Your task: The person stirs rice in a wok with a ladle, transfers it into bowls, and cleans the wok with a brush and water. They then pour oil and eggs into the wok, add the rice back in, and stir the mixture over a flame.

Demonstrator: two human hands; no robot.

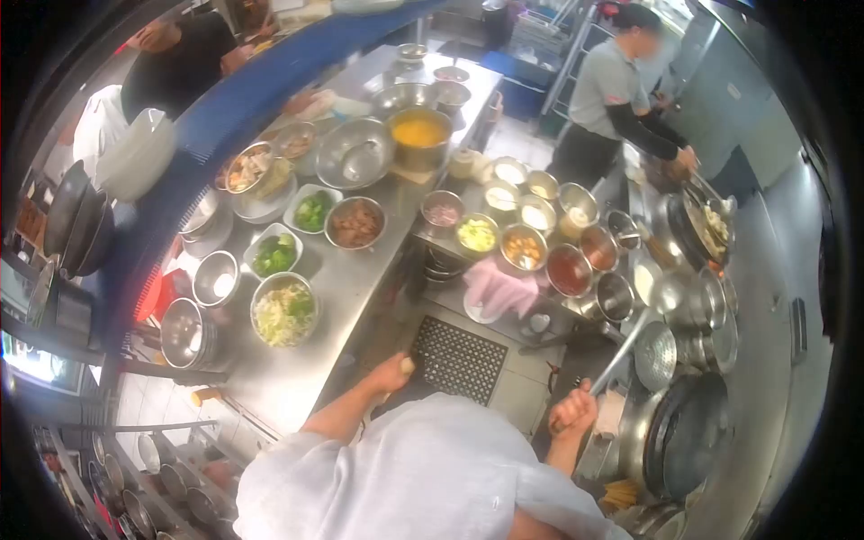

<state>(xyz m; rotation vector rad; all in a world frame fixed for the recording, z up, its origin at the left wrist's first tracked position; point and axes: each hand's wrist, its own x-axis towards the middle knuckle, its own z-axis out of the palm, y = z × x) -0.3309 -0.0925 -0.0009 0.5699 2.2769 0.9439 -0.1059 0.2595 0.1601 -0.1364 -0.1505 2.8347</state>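
My right hand [574, 412] is wrapped round the handle of a long metal ladle [623, 354]. The shaft slants up and right, and its far end overlaps the round metal bowls by the stove. Just right of that shaft is a perforated strainer [655, 355]. Low by the edge of the steel counter, my left hand [389, 373] is closed, with a pale, rounded end showing at the fingers; I cannot tell what it is. A black perforated floor mat [461, 360] lies beyond it. A pale grey shirt covers my body between the hands.
Food bowls, including shredded cabbage [284, 310], broccoli [274, 255] and meat [355, 223], stand on the left counter [346, 297]. Sauce and ingredient pots [570, 270] crowd the middle stand. A dark wok [688, 436] sits right. One co-worker [605, 94] works at the back; another person [175, 58] stands beyond the blue shelf.
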